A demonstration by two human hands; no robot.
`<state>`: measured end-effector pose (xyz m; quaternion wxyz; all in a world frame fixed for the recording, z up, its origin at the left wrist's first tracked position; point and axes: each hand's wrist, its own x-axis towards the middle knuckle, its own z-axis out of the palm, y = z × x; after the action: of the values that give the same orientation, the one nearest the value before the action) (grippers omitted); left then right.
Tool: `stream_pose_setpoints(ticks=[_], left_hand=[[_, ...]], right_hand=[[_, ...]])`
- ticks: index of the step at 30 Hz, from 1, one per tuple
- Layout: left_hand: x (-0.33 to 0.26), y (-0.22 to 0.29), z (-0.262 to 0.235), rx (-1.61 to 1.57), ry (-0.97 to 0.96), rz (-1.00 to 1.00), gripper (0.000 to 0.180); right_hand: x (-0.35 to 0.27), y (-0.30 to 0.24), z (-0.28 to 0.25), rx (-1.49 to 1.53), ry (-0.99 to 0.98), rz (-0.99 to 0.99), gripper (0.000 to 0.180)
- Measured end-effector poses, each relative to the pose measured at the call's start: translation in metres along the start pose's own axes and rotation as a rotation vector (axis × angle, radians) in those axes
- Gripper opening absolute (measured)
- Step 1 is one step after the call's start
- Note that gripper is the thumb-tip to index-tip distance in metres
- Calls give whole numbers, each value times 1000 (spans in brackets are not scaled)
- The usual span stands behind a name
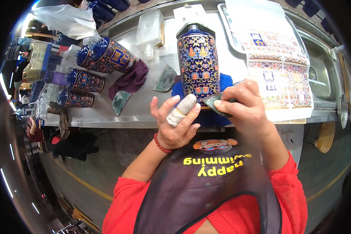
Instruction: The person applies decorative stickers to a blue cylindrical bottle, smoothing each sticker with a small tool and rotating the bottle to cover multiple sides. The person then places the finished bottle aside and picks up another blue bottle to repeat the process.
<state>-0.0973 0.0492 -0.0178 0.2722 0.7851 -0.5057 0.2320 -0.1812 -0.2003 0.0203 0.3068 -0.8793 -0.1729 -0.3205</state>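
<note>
A: Two hands on one piece. Blue patterned vase (198, 64) lies along the steel bench (105, 117), its base end resting on a blue cloth (224, 84), neck pointing away from the person.

B: Risk?

A: Rolling, I judge. It is round and on its side; only the cloth and the left hand (175, 121) steady it. A hard push could turn it off the cloth onto bare metal and chip the enamel.

B: Left hand pose?

A: Palm up, wrist bent back, fingers loosely spread. The taped thumb (182, 109) presses at the base.

B: Right?

A: Right hand (243, 103) is knuckles up, fingers pressed together, pinching a dark green scraper pad (218, 103) against the base rim. If it slips, the pad edge could skid across the pattern.

B: Nearby?

A: Four similar vases (105, 58) lie left; decal sheets (279, 66) on the right, near enough to snag.
</note>
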Motion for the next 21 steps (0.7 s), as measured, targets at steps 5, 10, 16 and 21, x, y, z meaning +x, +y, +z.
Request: stream_pose_setpoints(ticks=[5,10,16,21], left_hand=[[11,0,7,-61,-3,-173,66],[21,1,15,12,-89,-266,87],[30,-6,13,-6,-45,-231,82],[39,9,-25,-457,-7,-187,72]], right_hand=[[26,2,-17,174,-305,24,29],[59,25,-4,495,-132,435,24],[21,5,-7,264,-154,44,25],[21,-19,9,380,66,199,34]])
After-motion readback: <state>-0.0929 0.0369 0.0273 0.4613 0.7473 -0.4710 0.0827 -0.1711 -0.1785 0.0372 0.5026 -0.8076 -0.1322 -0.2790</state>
